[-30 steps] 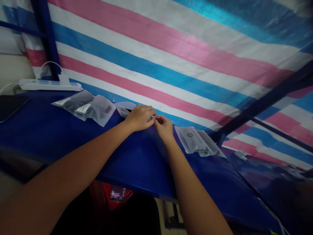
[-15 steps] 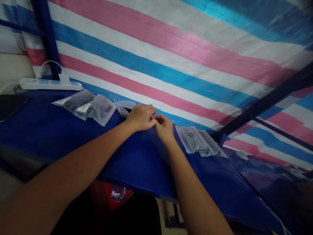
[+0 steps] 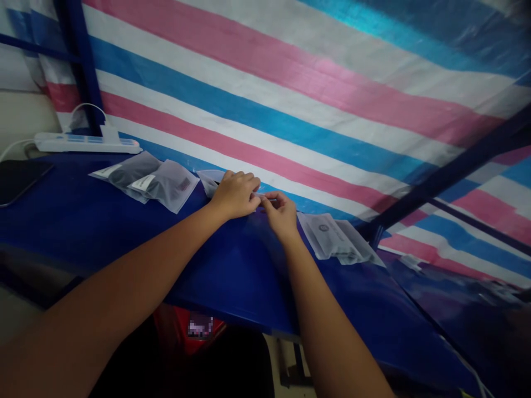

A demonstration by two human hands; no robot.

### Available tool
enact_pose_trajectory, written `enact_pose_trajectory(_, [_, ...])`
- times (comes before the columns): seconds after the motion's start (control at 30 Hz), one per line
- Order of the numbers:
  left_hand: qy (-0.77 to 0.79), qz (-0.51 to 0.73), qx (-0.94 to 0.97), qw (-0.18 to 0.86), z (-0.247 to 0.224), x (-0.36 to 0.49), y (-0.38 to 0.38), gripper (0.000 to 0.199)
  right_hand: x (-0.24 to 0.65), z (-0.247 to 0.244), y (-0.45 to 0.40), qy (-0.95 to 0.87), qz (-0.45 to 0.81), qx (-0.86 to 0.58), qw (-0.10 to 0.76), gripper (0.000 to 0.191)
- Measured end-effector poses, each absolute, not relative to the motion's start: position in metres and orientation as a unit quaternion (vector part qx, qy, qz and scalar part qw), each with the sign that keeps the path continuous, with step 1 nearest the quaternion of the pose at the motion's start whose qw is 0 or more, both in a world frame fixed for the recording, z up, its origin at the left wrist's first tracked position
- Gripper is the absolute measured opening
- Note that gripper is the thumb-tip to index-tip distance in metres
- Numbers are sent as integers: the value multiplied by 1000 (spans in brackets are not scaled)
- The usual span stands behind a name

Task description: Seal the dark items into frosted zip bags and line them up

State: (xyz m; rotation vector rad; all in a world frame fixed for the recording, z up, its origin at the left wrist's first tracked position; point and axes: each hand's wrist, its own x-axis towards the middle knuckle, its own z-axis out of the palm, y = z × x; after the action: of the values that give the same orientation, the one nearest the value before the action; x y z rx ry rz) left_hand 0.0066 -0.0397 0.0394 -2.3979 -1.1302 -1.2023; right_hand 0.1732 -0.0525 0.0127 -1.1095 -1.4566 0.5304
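Observation:
A frosted plastic bag (image 3: 208,185) with something dark in it is at the back edge of the blue table, mostly hidden behind my left hand (image 3: 236,193). That hand's fingers curl over the bag, thumb tucked in. Close beside it on the right, my right hand (image 3: 281,215) pinches the bag's thin pale edge (image 3: 259,194) between thumb and fingers. The fingertips of both hands nearly touch. Left of my hands lie two filled frosted bags with white labels (image 3: 143,182), overlapping. On the right, more frosted bags (image 3: 329,237) lie overlapped, the front one bearing a dark round logo.
A white power strip (image 3: 87,142) with a plugged-in cable stands at the table's back left, near a dark flat device (image 3: 22,179). Striped sheeting (image 3: 265,116) hangs right behind the blue table (image 3: 232,271). A red stool (image 3: 178,331) is below the front edge.
My hands have drawn slightly apart, the left shifting a little left and the right a little right. A thin pale edge of the bag now shows between them.

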Motion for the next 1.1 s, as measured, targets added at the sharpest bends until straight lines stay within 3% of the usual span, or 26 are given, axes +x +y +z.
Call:
enact_pose_trajectory(0.83, [-446, -430, -773, 134, 34, -21, -11, 7, 224, 3, -29, -447, 83, -580, 676, 26])
enact_pose_trajectory(1.1, [-428, -444, -782, 91, 33, -24, -6, 12, 233, -3, -23, -430, 66, -592, 679, 24])
